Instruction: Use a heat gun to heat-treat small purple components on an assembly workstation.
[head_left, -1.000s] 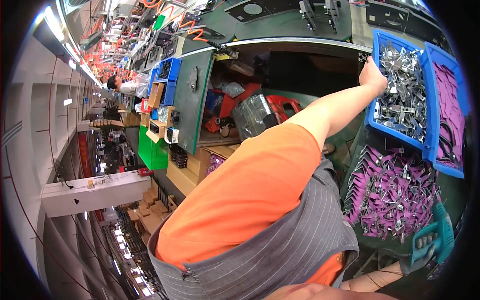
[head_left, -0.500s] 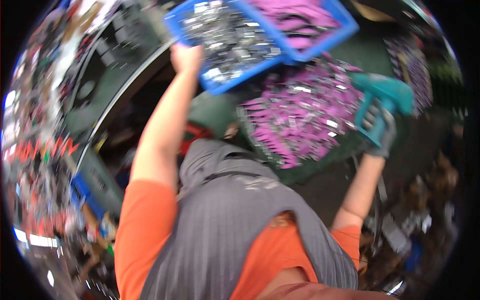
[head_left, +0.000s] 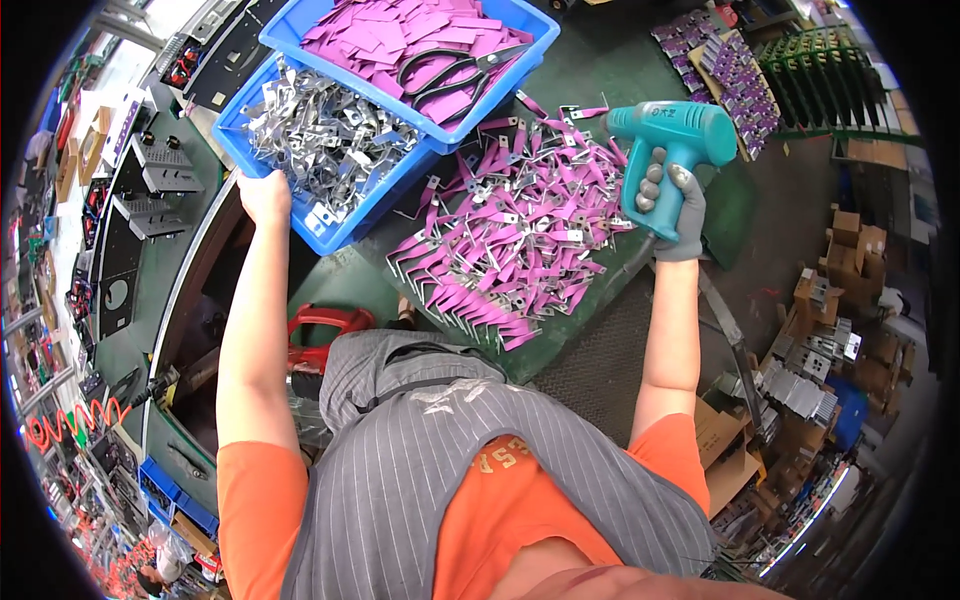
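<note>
My bare left hand (head_left: 264,200) is closed on the near rim of a blue bin (head_left: 240,132) heaped with silver metal brackets. Behind it, a second blue bin (head_left: 545,40) holds pink rectangular pieces and black-handled scissors (head_left: 480,70). My right hand (head_left: 672,210), in a grey glove, grips a teal pistol-shaped power tool (head_left: 675,130), probably a heat gun, at the right of the bins. Between the hands a large pile of pink strips with silver brackets (head_left: 510,230) lies on the green bench.
Trays of purple parts (head_left: 735,90) and a green rack (head_left: 815,80) stand at back right, cardboard boxes (head_left: 845,265) at right. Left are more benches with metal fixtures (head_left: 150,220) and a coiled orange hose (head_left: 70,425). A red object (head_left: 330,320) is under the bench.
My view has swung round, bringing bins and pile upright before me. My left hand stays on the bin; the right hand with the teal tool now shows clearly beside the pile.
</note>
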